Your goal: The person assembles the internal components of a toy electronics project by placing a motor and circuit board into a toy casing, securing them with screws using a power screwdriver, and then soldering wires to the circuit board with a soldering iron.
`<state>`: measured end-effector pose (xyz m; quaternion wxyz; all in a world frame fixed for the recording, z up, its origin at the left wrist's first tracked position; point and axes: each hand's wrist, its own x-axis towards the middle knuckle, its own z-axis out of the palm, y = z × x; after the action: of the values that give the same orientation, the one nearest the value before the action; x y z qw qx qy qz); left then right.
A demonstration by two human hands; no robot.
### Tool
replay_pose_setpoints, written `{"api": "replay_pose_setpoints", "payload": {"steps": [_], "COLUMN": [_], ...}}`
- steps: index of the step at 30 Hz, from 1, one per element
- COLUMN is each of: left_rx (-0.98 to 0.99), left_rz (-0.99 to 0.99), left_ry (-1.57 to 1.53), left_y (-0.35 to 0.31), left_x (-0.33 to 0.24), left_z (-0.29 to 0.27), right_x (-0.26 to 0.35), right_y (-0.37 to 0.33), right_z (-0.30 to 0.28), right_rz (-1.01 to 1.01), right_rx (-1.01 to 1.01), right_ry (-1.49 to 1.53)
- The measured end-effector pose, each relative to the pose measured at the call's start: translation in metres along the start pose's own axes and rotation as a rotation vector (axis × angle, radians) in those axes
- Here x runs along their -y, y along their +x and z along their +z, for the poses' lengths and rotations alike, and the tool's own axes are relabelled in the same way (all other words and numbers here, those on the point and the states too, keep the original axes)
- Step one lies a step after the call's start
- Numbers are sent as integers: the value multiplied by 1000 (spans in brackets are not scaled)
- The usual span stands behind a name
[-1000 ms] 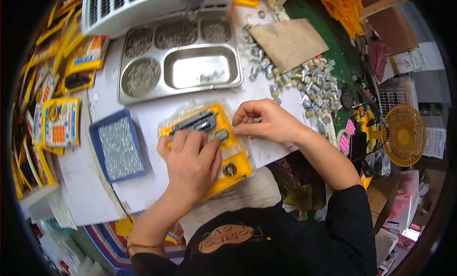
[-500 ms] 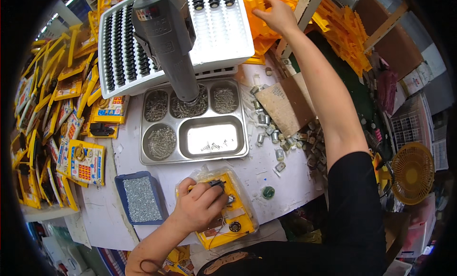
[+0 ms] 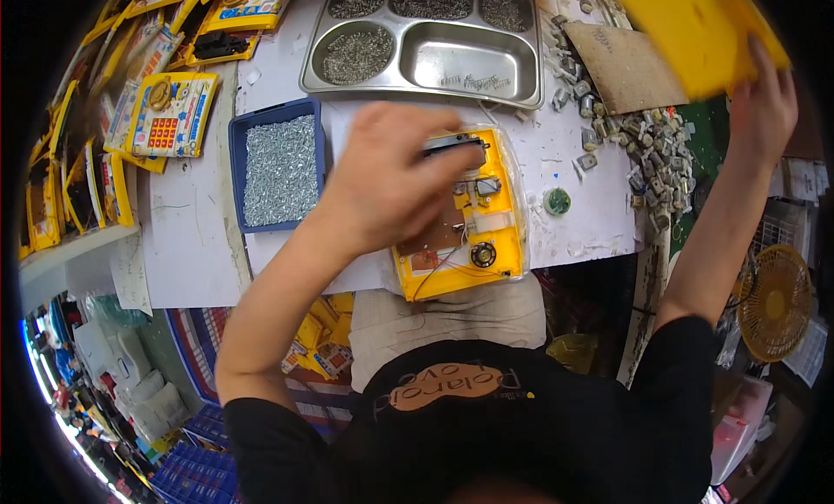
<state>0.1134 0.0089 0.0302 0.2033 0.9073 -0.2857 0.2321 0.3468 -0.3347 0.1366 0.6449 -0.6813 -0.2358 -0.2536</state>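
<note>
An open yellow plastic toy housing [image 3: 504, 235] lies at the front of the table on clear plastic wrap. Inside it are a brown circuit board [image 3: 439, 235], thin wires and a small round black speaker [image 3: 483, 255]. My left hand [image 3: 391, 178], blurred, is over its upper left side, with finger and thumb closed about a black plastic part [image 3: 456, 145] at the top end. At the upper right my right hand [image 3: 764, 100] grips a yellow plastic panel [image 3: 695, 35] by its lower edge, raised above the table. Motion smears the panel, and its far part is cut off.
Behind the housing stands a steel compartment tray [image 3: 417, 85] holding small springs. A blue bin [image 3: 234, 169] of small metal screws sits to the left. Small motors [image 3: 660, 165] and a cardboard piece [image 3: 625, 65] lie right. Yellow toy units [image 3: 169, 113] are heaped at far left.
My right hand has come back from the yellow pile with a panel in it. My left hand stays at the housing's black part. The view has tilted down toward my body.
</note>
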Motion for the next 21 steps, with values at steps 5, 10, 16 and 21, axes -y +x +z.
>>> {"api": "replay_pose_setpoints", "payload": {"steps": [5,10,16,21], "left_rx": [-325,-326,-797,-774], "left_rz": [-508,-761,-838,-993], "left_ry": [-413,-1222,-938,-973], "left_y": [-33,-5,-52,-109], "left_x": [-10,-40,-23,-5], "left_z": [-20,-24,-62,-60], "right_x": [35,61,29,15], "right_y": [-131,-159,-202,-234], "right_z": [-7,99,101,113], "right_rz": [348,512,353,-11], "right_rx": [189,570,783,662], "right_ry": [301,312,-249,-312]}}
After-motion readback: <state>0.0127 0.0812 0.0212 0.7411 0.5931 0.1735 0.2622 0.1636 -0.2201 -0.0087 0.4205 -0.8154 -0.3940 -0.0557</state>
